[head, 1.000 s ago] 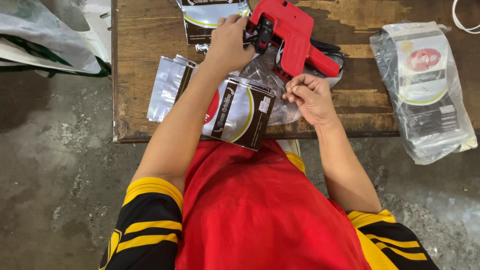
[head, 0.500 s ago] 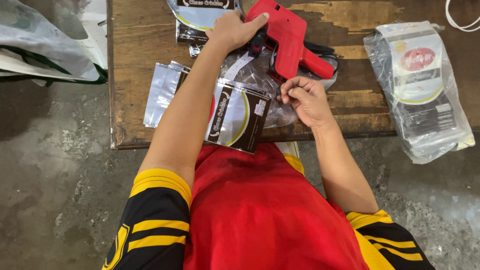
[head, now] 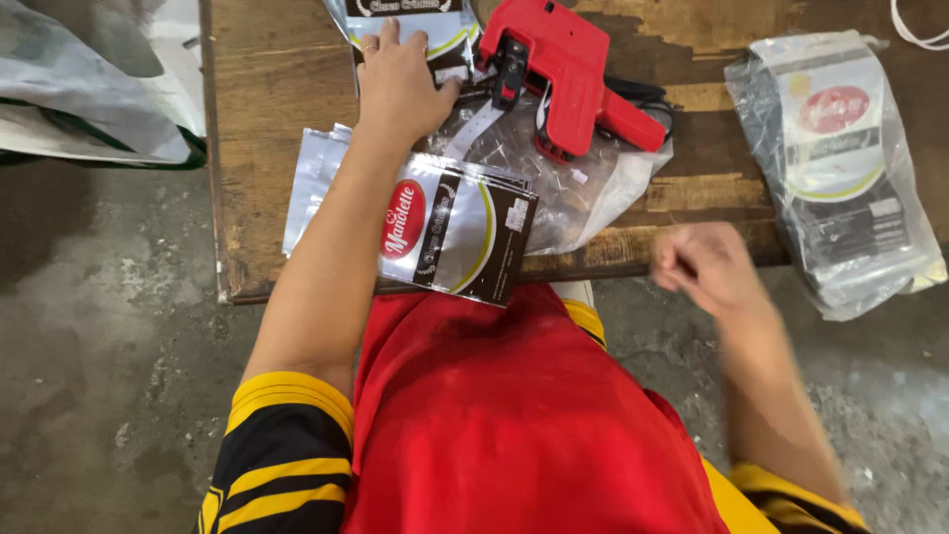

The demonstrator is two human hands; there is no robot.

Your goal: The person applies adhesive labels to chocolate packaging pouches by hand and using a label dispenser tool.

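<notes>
My left hand (head: 400, 84) lies flat with fingers spread on a printed pouch (head: 405, 20) at the far side of the wooden table (head: 267, 119), just left of a red label gun (head: 559, 69). The gun rests on a clear plastic bag (head: 583, 183). A stack of dark and silver pouches (head: 460, 232) sits at the table's near edge under my left forearm. My right hand (head: 707, 267) is blurred, loosely curled, off the table's near edge; I cannot tell whether it holds anything.
A clear bag filled with more pouches (head: 845, 168) lies at the table's right end. A grey plastic sack (head: 89, 89) sits on the concrete floor (head: 99, 346) to the left. A white cord (head: 919, 25) shows at the top right corner.
My right hand has pulled back from the plastic bag by the label gun, toward me and to the right. My left hand has moved off the gun onto the far pouch.
</notes>
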